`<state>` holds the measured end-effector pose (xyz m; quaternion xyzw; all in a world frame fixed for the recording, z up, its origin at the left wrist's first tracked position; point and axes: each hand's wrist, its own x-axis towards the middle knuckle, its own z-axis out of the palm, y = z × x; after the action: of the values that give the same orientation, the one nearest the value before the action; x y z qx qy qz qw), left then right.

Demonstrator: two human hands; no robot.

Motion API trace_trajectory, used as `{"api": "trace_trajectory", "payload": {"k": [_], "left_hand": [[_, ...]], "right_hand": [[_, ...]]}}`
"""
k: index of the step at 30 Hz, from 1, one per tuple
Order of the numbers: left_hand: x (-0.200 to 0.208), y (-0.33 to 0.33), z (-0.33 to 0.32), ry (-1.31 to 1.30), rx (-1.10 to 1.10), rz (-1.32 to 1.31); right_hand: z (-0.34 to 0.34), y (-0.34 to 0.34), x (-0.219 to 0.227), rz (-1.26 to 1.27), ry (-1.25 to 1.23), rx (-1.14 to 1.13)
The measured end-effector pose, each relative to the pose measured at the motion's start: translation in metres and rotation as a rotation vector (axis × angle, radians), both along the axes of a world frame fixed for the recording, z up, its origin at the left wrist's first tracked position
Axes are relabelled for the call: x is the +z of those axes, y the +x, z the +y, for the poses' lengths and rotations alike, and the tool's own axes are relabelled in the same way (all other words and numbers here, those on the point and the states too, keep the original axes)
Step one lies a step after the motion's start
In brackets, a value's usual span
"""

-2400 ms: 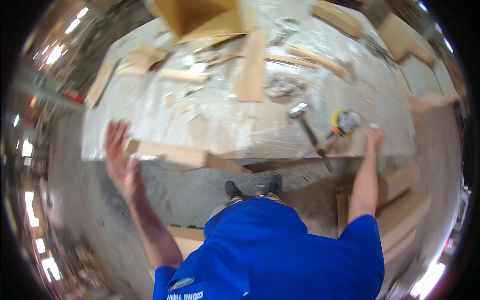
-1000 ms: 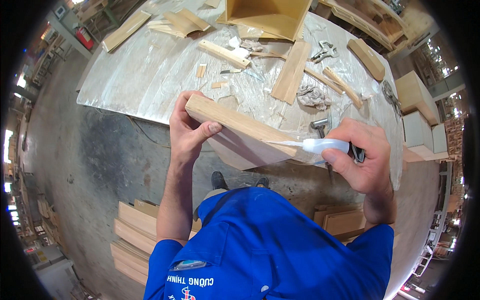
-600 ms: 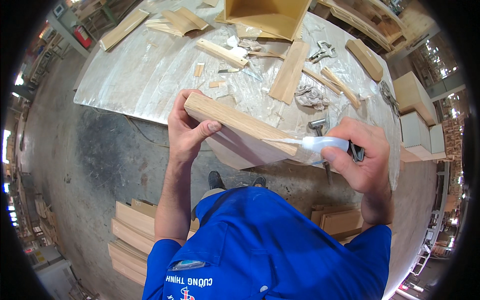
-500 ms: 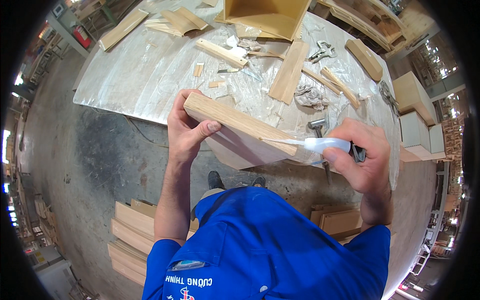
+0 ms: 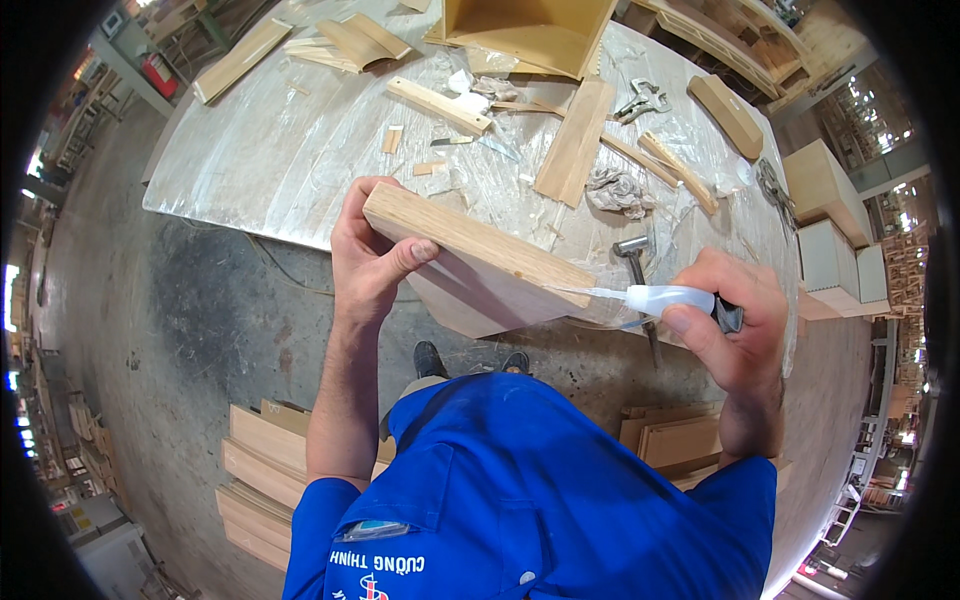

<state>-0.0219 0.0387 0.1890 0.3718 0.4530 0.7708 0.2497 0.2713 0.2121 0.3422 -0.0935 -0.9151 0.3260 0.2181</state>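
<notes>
My left hand [image 5: 375, 255] grips the left end of a wooden panel [image 5: 480, 240], thumb on the near face and fingers behind it. The panel is held on edge, its long narrow edge facing up, close to the table's near side. In my right hand [image 5: 735, 315] is a white squeeze bottle [image 5: 668, 299] with a long thin nozzle, probably glue. The nozzle points left, its tip at the panel's edge near the right end. A dark object also shows in or behind the right hand's grip; I cannot tell what. Beyond the bottle lies a hammer [image 5: 637, 262].
The plastic-covered table [image 5: 250, 150] carries wood strips, a flat board [image 5: 577, 140], a knife [image 5: 452, 141], locking pliers [image 5: 642, 100], crumpled plastic [image 5: 618, 192] and an open wooden box [image 5: 525, 40]. Stacked boards [image 5: 262, 440] are on the floor at left, more [image 5: 680, 440] at right.
My right hand has moved slightly right with the bottle, drawing the nozzle tip along the panel's edge toward its right end. My left hand still holds the panel almost unmoved.
</notes>
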Motion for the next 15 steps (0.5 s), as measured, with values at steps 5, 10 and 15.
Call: {"api": "trace_trajectory", "payload": {"k": [5,10,15], "left_hand": [[0.0006,0.0004,0.0009,0.001,0.0,-0.002],[0.0028,0.0015,0.0005,0.009,-0.008,-0.012],[0.0043,0.0012,0.0002,0.003,-0.008,-0.004]], "right_hand": [[-0.002,-0.0026,0.0004,-0.002,-0.005,-0.01],[-0.0041,-0.0052,0.0005,-0.01,-0.007,-0.018],[-0.0018,0.0008,-0.0003,-0.003,-0.021,-0.016]]}}
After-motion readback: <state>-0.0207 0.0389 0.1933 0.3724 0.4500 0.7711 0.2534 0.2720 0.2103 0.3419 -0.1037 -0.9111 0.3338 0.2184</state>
